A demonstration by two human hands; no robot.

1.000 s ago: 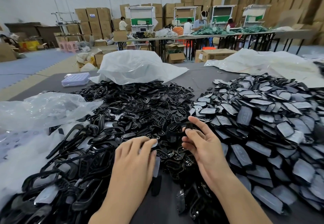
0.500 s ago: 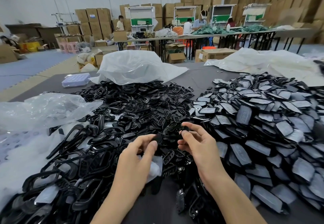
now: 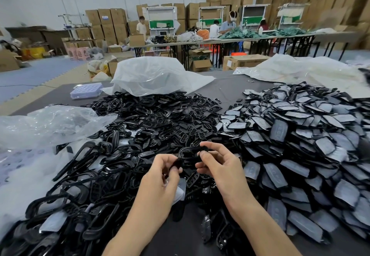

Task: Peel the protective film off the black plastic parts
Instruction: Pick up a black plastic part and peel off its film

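A black plastic frame part (image 3: 189,152) is held up just above the heap, between both hands. My left hand (image 3: 162,177) pinches its left end with thumb and forefinger. My right hand (image 3: 218,162) grips its right end, fingers curled over the top. A pale piece of film (image 3: 181,185) shows under my left hand. A big pile of black frames and gridded parts (image 3: 152,127) covers the middle and left. To the right lies a heap of black parts with grey film (image 3: 300,135) on them.
Clear plastic bags lie at the left (image 3: 50,123), at the back middle (image 3: 152,75) and at the back right (image 3: 300,69). A small clear lidded box (image 3: 86,91) sits on the dark table (image 3: 230,87). Beyond are tables, cartons and several people.
Both hands rose from the pile with a black frame part between them. The left hand, flat on the parts before, now pinches the part's end.
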